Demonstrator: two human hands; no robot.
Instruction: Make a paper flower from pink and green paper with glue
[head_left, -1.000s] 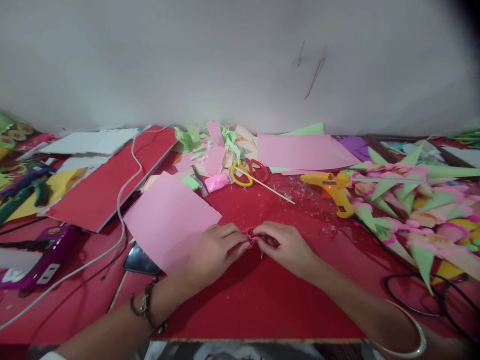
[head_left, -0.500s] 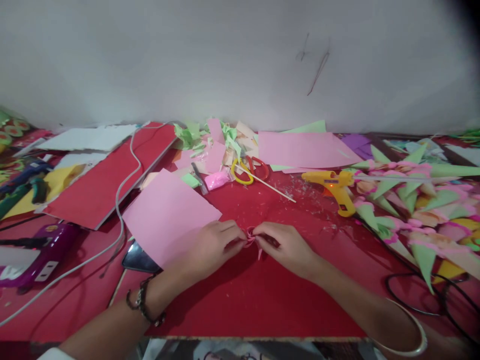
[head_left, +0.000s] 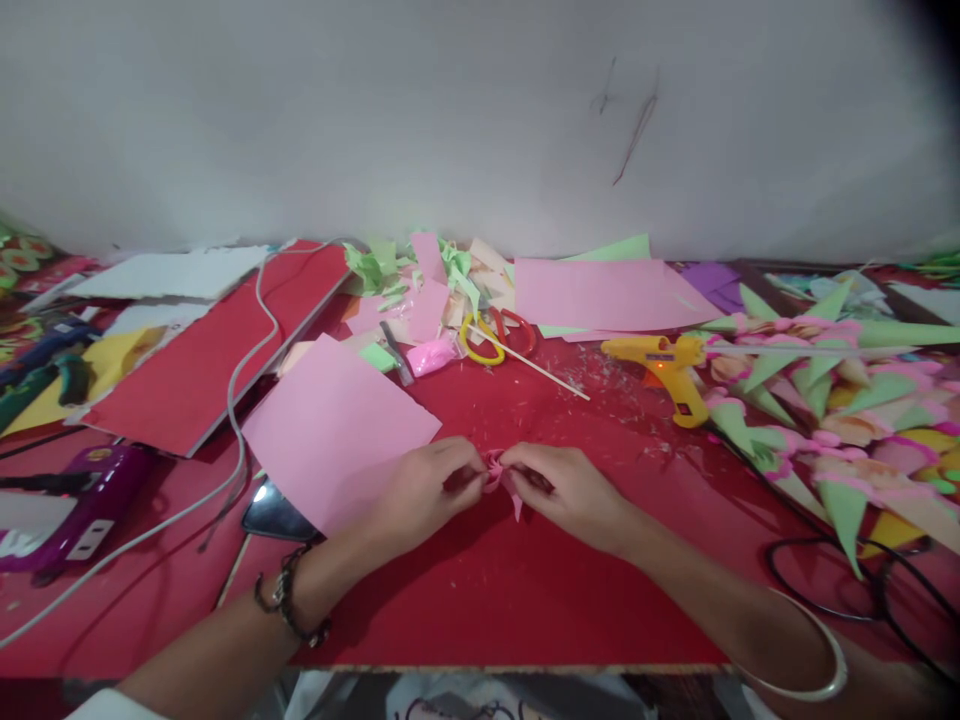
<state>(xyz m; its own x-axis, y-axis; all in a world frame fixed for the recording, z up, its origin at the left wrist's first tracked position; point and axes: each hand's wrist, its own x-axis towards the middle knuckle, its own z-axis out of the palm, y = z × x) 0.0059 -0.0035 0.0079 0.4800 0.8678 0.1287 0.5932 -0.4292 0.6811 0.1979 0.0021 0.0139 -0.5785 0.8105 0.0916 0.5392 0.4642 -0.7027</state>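
Between my two hands, just above the red tabletop, is a small curled pink paper piece [head_left: 494, 468] with a pointed end hanging down. My left hand [head_left: 439, 482] pinches its left side with thumb and fingers. From the right, my right hand [head_left: 562, 492] pinches the same piece, its fingertips close to those of the left. Part of the piece is hidden behind the fingers. A pink paper sheet [head_left: 337, 430] lies beside and partly under my left forearm, over a dark phone [head_left: 276, 512].
Beyond the hands lie scissors [head_left: 484, 340], a thin stick [head_left: 547, 375] and paper scraps [head_left: 427, 290]. A yellow glue gun [head_left: 667, 370] rests at right, beside a pile of paper flowers [head_left: 840, 400]. At left are a white cable [head_left: 240, 400] and a purple power strip [head_left: 105, 510].
Both hands keep their pinch on the pink paper piece and have shifted only slightly. Its hanging pointed end shows a little more. Nothing was let go.
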